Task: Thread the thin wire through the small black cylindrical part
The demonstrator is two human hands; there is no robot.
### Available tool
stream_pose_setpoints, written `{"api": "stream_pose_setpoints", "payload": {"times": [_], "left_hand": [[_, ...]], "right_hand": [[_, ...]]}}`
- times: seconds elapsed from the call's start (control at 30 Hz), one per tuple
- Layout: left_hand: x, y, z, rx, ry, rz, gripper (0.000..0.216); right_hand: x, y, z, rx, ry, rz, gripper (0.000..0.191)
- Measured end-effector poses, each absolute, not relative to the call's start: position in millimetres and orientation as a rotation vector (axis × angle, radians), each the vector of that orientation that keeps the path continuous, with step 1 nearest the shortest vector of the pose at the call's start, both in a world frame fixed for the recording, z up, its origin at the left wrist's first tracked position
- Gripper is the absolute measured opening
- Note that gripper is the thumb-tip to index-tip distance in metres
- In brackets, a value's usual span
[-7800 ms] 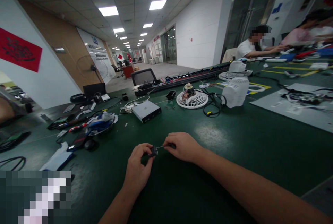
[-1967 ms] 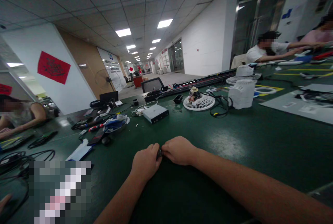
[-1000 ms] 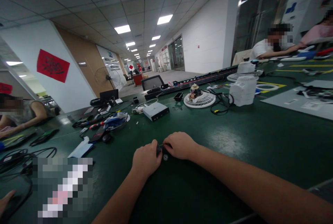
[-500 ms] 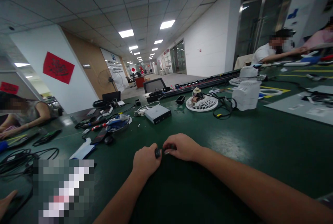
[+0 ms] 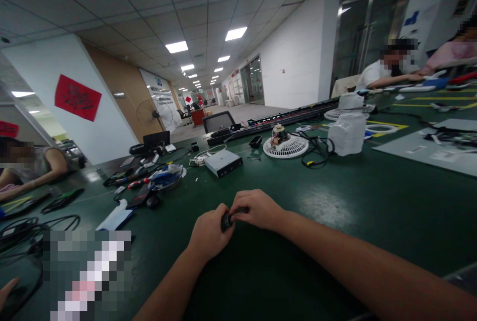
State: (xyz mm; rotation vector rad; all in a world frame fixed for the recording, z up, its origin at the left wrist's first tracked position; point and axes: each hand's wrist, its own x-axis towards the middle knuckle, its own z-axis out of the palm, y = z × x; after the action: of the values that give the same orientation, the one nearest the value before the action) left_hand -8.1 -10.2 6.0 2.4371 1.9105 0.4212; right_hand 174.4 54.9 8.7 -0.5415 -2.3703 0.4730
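Note:
My left hand (image 5: 208, 234) is curled on the green table (image 5: 335, 211), pinching a small dark round part (image 5: 225, 222) between thumb and fingers. My right hand (image 5: 257, 209) meets it from the right, fingers closed on a thin dark tool (image 5: 239, 210) whose tip touches the part. Both hands rest low over the table, close together near its front middle. What the small part is stays too small to make out.
Further back lie a grey drive box (image 5: 223, 162), a white fan grille with a motor (image 5: 285, 145), a white fan body (image 5: 346, 133), cables and tools (image 5: 149, 182). Other people sit at the left (image 5: 33, 167) and the far right (image 5: 387, 70).
The hands have stayed together on the small part, shifting only slightly. The part now sits more towards my right hand's tool. The view has wobbled a little.

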Motion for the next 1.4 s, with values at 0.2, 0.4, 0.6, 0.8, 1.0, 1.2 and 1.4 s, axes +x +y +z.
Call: {"api": "stream_pose_setpoints", "payload": {"times": [0.2, 0.4, 0.6, 0.8, 1.0, 1.2, 1.4], "left_hand": [[-9.8, -10.0, 4.5, 2.415, 1.798, 0.557, 0.027], [-7.7, -10.0, 7.5, 2.386, 1.809, 0.55, 0.026], [-6.7, -11.0, 9.9, 2.382, 1.8, 0.469, 0.022], [-5.7, -12.5, 15.1, 2.462, 1.797, 0.367, 0.022], [-7.1, -11.2, 18.9, 2.519, 1.852, 0.375, 0.03], [-3.7, -11.6, 18.2, 2.539, 1.927, 0.336, 0.032], [-3.6, -11.5, 14.3, 2.523, 1.878, 0.455, 0.025]], "right_hand": [[175.1, 58.2, 7.7, -0.748, -2.354, 0.43, 0.01], [175.8, 55.4, 11.5, -0.722, -2.395, 0.436, 0.012], [174.5, 54.1, 10.1, -0.835, -2.385, 0.461, 0.011], [176.1, 55.2, 11.0, -0.98, -2.404, 0.415, 0.021], [170.0, 54.5, 4.8, -1.187, -2.373, 0.492, 0.021], [170.4, 54.4, 6.2, -1.155, -2.363, 0.534, 0.014], [173.1, 52.2, 8.9, -0.853, -2.37, 0.597, 0.013]]}}
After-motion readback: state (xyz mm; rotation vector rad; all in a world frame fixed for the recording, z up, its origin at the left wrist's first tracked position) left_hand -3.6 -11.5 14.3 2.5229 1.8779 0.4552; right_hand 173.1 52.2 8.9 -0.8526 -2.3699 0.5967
